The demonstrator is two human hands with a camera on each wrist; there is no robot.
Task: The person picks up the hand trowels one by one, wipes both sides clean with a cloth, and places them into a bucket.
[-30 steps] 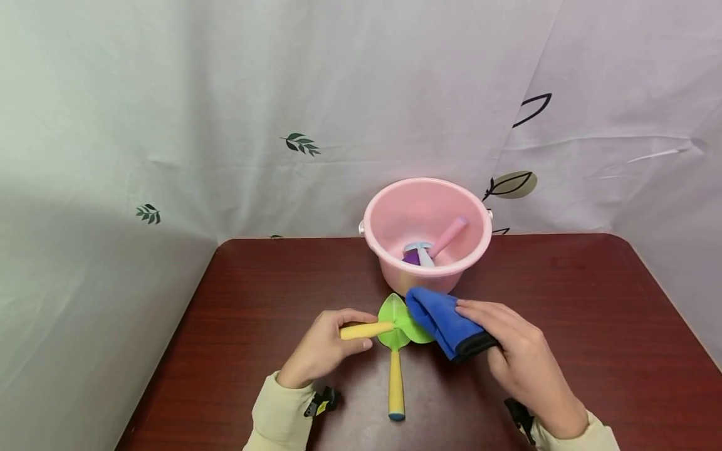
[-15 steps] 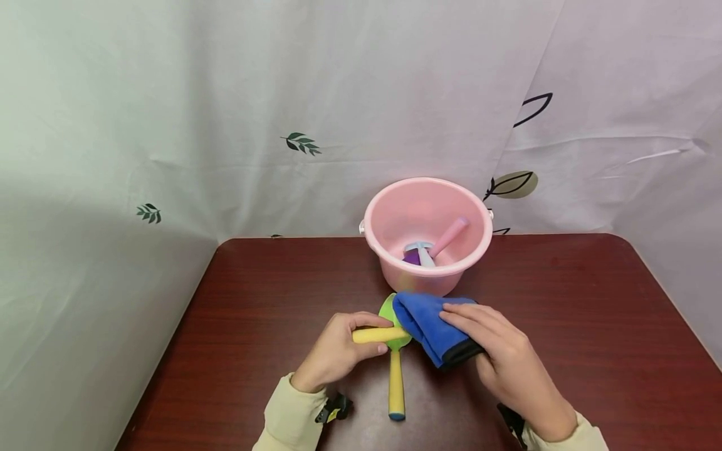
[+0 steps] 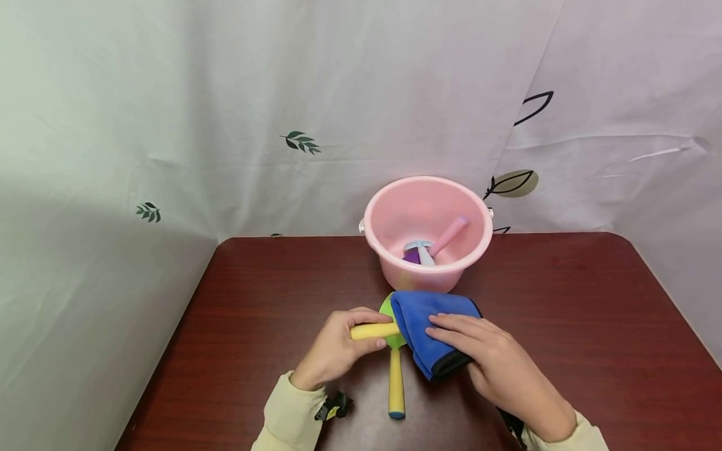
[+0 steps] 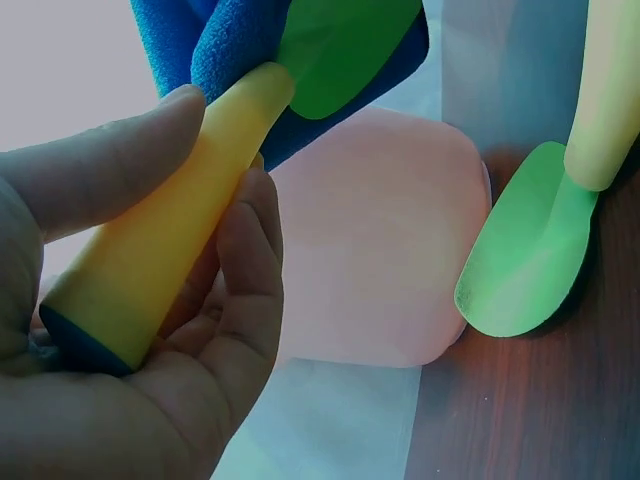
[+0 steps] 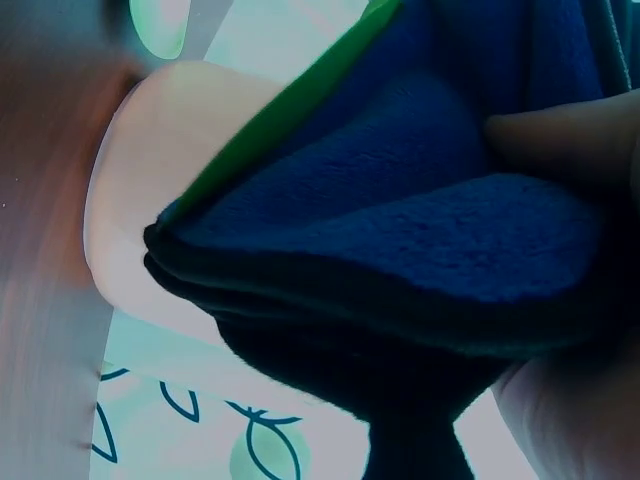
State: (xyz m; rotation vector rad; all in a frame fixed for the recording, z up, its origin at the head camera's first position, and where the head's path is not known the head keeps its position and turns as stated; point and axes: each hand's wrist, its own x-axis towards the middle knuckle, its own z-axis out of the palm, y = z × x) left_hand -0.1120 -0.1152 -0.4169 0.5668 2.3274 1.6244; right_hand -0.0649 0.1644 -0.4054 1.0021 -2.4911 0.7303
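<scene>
My left hand (image 3: 338,347) grips a hand trowel by its yellow handle (image 3: 372,331), thumb on one side and fingers curled round the other. The green blade (image 4: 345,50) of this trowel lies against the folds of a blue cloth with black edging (image 3: 431,308), which hides most of it in the head view. My right hand (image 3: 502,363) holds that cloth, fingers on top and thumb (image 5: 570,145) underneath in the right wrist view. Below them a second trowel (image 3: 397,388), also yellow-handled and green-bladed, lies on the table, its blade partly covered from above.
Just behind the hands stands a pink bucket (image 3: 420,280) near the table's back edge. In it are a pink-handled tool (image 3: 449,235), a pale blue piece (image 3: 425,255) and something purple (image 3: 411,256). A pale curtain with leaf prints hangs around the brown table (image 3: 271,282).
The cloth and right hand have shifted left over the held trowel's blade, which showed beside the cloth a second ago. My left hand has moved slightly right with the handle.
</scene>
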